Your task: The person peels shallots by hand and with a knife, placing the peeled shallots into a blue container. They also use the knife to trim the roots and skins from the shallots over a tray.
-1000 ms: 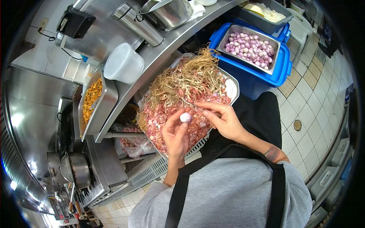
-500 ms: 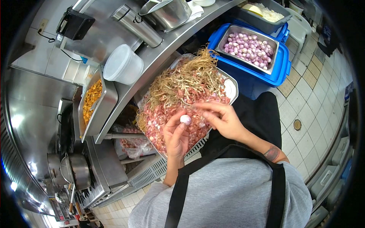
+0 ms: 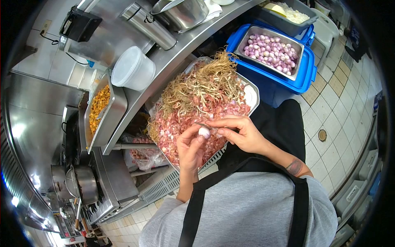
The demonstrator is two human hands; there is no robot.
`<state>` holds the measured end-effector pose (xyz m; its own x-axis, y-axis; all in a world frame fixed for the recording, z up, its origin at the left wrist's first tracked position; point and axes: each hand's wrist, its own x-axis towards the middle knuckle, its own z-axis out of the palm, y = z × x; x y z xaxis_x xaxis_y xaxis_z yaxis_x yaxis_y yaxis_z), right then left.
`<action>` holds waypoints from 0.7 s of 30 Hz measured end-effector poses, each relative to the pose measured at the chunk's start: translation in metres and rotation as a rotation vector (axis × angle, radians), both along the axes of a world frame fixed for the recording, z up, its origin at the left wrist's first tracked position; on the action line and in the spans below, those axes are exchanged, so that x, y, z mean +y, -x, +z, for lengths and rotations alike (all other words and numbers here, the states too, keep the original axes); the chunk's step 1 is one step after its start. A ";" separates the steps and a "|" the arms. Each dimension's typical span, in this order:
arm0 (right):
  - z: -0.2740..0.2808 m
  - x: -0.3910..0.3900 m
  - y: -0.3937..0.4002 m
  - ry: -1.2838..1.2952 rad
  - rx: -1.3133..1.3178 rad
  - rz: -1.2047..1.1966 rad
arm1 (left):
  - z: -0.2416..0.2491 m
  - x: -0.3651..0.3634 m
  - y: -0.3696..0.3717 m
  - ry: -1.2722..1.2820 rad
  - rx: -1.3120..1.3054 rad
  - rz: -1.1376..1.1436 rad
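A peeled shallot is pinched between the thumb and fingers of my left hand. My right hand grips a small knife, whose blade lies against the top of the shallot. Both hands are over a large tray heaped with reddish peels. Dry roots and stems cover the heap's far part. Beyond it, a metal pan full of peeled shallots rests on a blue cooler.
A steel counter on the left holds a lidded plastic tub, a metal cylinder and a pot. Orange food fills a metal pan further left. A grey bin and white stool stand at the upper right.
My right hand has come closer to my left, bringing the knife against the shallot. The shallot has shifted slightly to the right and down.
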<state>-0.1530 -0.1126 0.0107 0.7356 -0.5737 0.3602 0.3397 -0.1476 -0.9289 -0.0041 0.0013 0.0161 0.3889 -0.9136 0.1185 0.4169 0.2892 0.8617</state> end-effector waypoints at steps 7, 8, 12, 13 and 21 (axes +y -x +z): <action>-0.010 -0.010 -0.003 -0.152 0.095 -0.187 | 0.004 -0.003 -0.006 -0.120 -0.003 0.108; -0.017 -0.014 -0.002 -0.119 0.147 -0.209 | 0.002 -0.003 -0.010 -0.129 -0.012 0.142; -0.034 -0.025 -0.001 0.229 0.313 -0.332 | -0.002 -0.007 -0.024 -0.170 0.014 0.229; -0.043 -0.026 -0.003 0.296 0.317 -0.345 | -0.007 -0.009 -0.028 -0.190 -0.033 0.229; -0.073 -0.030 -0.006 0.342 0.367 -0.401 | 0.026 -0.086 0.013 -0.247 -0.345 -0.201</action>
